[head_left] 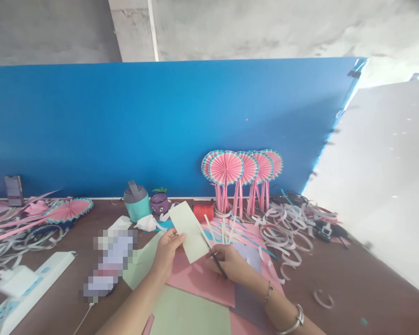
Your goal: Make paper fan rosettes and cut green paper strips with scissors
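My left hand (165, 253) pinches the lower left edge of a pale green paper strip (190, 230), holding it up above the table. My right hand (230, 263) is closed round dark scissors (214, 258), whose blades meet the strip's right edge. Beneath both hands lie pink (199, 281), pale green (192, 316) and lilac paper sheets (247, 304). Bracelets circle my right wrist.
Several pink paper fans on sticks (242, 170) stand against a blue board (153, 125). Curled paper strips (289, 228) litter the right side. A teal bottle (137, 202), purple pot (159, 202), red spool (203, 211), power strip (31, 288) and more fans (68, 210) sit left.
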Demonstrator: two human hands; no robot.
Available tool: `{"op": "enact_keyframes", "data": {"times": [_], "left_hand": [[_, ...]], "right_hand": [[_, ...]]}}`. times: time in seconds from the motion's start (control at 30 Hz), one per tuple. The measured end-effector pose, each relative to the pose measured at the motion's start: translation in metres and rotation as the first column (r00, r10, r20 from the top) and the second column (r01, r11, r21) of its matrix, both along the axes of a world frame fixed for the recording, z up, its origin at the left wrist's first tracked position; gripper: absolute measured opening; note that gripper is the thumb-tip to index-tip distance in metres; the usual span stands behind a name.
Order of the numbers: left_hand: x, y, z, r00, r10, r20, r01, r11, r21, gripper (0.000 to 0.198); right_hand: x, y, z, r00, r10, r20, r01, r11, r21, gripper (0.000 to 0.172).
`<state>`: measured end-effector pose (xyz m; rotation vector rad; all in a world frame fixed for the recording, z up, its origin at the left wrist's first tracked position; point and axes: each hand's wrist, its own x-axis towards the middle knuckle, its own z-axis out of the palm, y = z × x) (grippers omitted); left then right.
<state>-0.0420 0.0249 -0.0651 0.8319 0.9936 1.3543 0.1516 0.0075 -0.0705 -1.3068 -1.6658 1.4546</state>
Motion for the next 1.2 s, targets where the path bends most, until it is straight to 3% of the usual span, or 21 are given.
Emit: {"op": "enact_keyframes", "data": {"times": [0.6, 1.2], "left_hand": [[-0.0025, 0.0024, -0.0035, 0.998, -0.064, -0.023, 0.064, 0.998, 0.015, 0.046], [-0.0015, 0.0010, -0.0003, 0.998, -0.062, -0.008, 0.062, 0.998, 0.006, 0.049]], "right_hand": [[-0.0031, -0.0009, 0.0023, 1.000, -0.017, -0.016, 0.017, 1.000, 0.020, 0.012], [0.0014, 0.0010, 0.0025, 0.995, -0.025, 0.101, 0.019, 0.998, 0.062, 0.033]]}}
